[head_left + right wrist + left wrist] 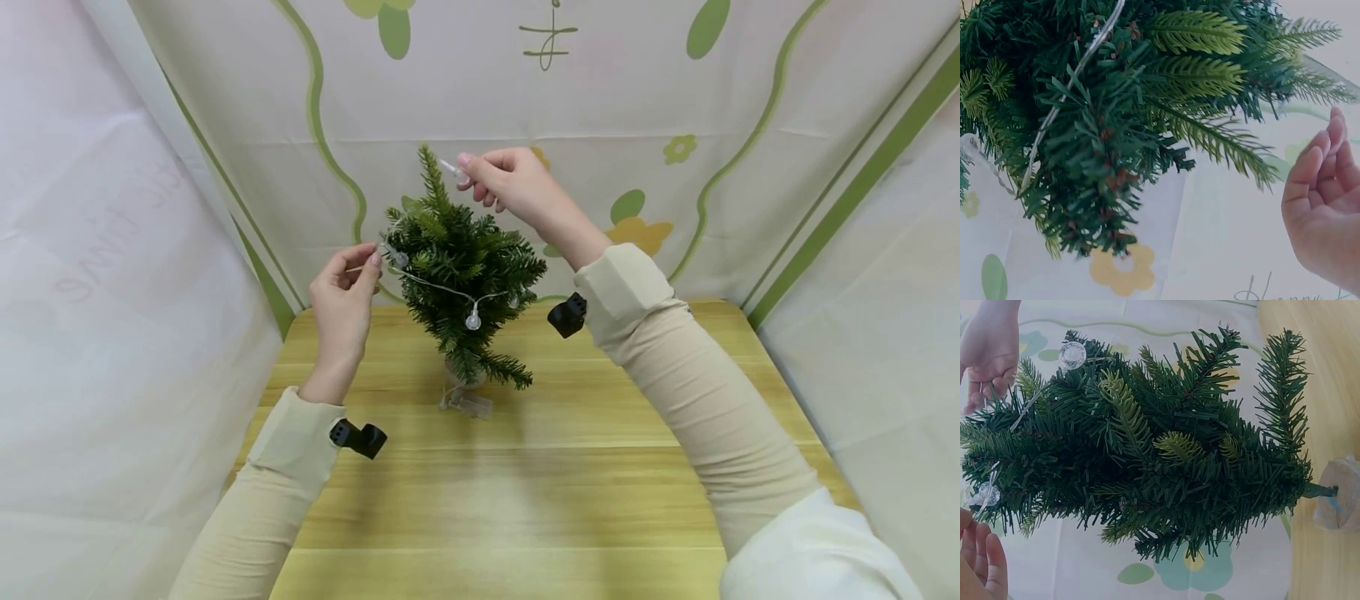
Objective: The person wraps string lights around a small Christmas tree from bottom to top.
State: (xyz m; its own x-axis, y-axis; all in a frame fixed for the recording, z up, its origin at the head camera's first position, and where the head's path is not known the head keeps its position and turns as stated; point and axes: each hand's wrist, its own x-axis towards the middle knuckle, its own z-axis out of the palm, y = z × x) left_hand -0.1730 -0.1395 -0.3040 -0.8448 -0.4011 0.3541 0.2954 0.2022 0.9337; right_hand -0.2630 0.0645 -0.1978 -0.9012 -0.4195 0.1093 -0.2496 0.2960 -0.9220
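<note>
A small artificial Christmas tree (pixel 465 258) stands upright on the table. A string of lights with clear round bulbs (pixel 472 320) runs across its front, and its wire (pixel 1054 106) crosses the branches in the right wrist view. At the tree's left side my left hand (pixel 345 292) pinches the string lights beside a bulb (pixel 985 494). My right hand (pixel 517 187) is raised just right of the treetop, thumb and fingers pinching a clear bulb (pixel 452 169) of the string. In the right wrist view the right hand (pixel 1325 200) shows at the right edge, its fingertips partly hidden.
Under the tree is a pale wrapped base (pixel 1338 494). A clear battery box (pixel 474 406) lies in front of it on the wooden table (pixel 495 508). Printed cloth walls (pixel 600 92) enclose the table at the back and both sides.
</note>
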